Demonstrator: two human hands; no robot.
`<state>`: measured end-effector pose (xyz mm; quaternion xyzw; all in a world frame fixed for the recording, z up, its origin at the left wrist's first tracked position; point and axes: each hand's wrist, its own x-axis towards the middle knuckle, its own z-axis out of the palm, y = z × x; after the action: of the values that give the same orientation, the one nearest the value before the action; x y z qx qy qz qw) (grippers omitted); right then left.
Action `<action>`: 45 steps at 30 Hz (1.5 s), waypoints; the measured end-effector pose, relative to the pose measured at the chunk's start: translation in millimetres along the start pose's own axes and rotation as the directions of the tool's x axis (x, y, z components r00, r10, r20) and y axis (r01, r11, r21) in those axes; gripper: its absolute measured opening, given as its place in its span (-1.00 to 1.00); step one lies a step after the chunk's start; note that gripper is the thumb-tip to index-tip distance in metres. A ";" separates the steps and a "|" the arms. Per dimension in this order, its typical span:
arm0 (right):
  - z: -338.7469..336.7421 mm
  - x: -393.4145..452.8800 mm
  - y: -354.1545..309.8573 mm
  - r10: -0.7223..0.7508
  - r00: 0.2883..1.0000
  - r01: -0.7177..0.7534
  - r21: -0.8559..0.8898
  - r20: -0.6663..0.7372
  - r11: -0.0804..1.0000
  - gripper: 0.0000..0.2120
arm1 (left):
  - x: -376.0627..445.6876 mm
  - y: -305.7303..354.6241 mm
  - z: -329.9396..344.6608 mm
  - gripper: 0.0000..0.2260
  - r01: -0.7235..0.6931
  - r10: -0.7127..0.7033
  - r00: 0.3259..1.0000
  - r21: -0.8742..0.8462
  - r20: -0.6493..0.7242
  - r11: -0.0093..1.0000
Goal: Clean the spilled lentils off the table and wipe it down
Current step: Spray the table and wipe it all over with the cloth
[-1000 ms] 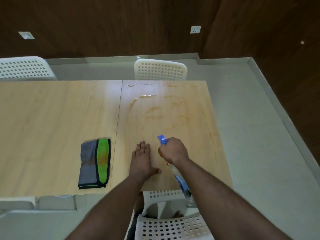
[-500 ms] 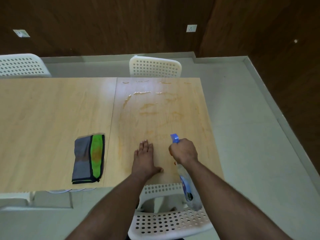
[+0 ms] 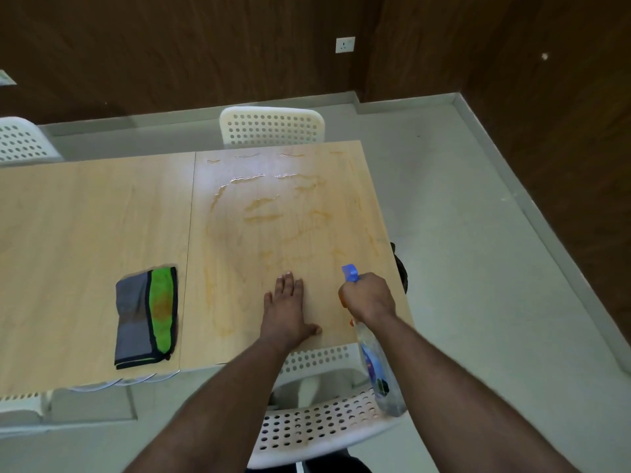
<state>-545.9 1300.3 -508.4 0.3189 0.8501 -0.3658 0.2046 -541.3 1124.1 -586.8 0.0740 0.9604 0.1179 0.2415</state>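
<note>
At lower centre of the frame, the left hand [image 3: 288, 314] lies flat on the table [image 3: 85, 233], fingers straight and together, thumb out to the right, holding nothing; just right of it the right hand [image 3: 368, 297] grips the neck of a spray bottle [image 3: 374, 363], fingers curled round it, blue nozzle [image 3: 350, 273] poking out above the fist and aimed up-frame over the tabletop; bottle body slants down past the near table edge toward the lower right; whether a finger is pulling the trigger, cannot tell.

No whole lentils visible; what shows is orange-yellow smears and streaks [image 3: 273, 213] across the right panel of the table, with wet glints [image 3: 246, 179] near its far edge, upper centre; so the pickup looks done and the step in hand is, by my read, spraying ahead of the wipe-down.

Cloth [image 3: 146, 317] sits folded at lower left of the frame on the left panel, just beside the seam, well apart from both hands; grey with a green strip, orange stain on the green; untouched.

Next move probably calls for: setting the bottle down or keeping it in the right hand; left hand reaching left across the seam to the cloth; then wiping over the whole stained panel, far edge included; the stained face of the cloth may re-smear, so a clean side is better.

White chairs [image 3: 273, 128] at the far side and near edge.
</note>
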 end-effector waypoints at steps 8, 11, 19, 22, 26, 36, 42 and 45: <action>29.9 -24.9 -6.2 -0.174 0.970 0.202 -0.166 0.171 0.965 -0.92 | -9.4 -9.4 6.2 0.14 0.037 -0.037 0.999 0.000 -0.038 0.999; 32.9 -28.7 -6.4 -0.174 0.972 0.200 -0.166 0.157 0.966 -0.88 | -13.4 -10.4 8.1 0.12 0.042 -0.043 0.998 -0.005 -0.041 0.999; -0.1 -28.8 -9.1 -0.234 0.971 0.222 0.175 0.049 0.959 -0.92 | -30.7 -18.7 -18.8 0.01 0.002 -0.002 1.000 -0.068 -0.001 0.998; -5.3 -31.6 -25.1 -0.318 0.948 0.298 0.285 0.026 0.911 -0.95 | -37.0 -34.8 -37.7 -0.04 0.005 -0.007 0.999 -0.065 -0.031 0.998; 8.8 -42.7 -59.1 -0.417 0.909 0.375 0.423 0.009 0.825 -0.88 | -46.4 -68.4 -68.0 -0.10 0.026 -0.031 0.998 -0.096 -0.050 0.995; 113.3 -78.6 -180.6 -0.666 0.745 0.565 0.507 0.026 0.651 -0.78 | -71.8 -213.4 -110.9 -0.16 0.168 -0.188 0.970 -0.134 -0.153 0.977; 184.7 -86.2 -266.5 -0.752 0.656 0.597 0.567 0.062 0.567 -0.74 | -87.6 -308.0 -123.4 -0.27 0.275 -0.310 0.936 -0.205 -0.169 0.940; 217.6 -88.8 -303.0 -0.799 0.598 0.627 0.584 0.063 0.516 -0.73 | -88.8 -341.4 -124.4 -0.25 0.292 -0.330 0.929 -0.218 -0.165 0.931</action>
<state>-667.3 941.4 -449.1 -0.0885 0.7304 -0.6726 0.0789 -552.8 754.5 -530.2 -0.1152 0.9635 0.1756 0.1658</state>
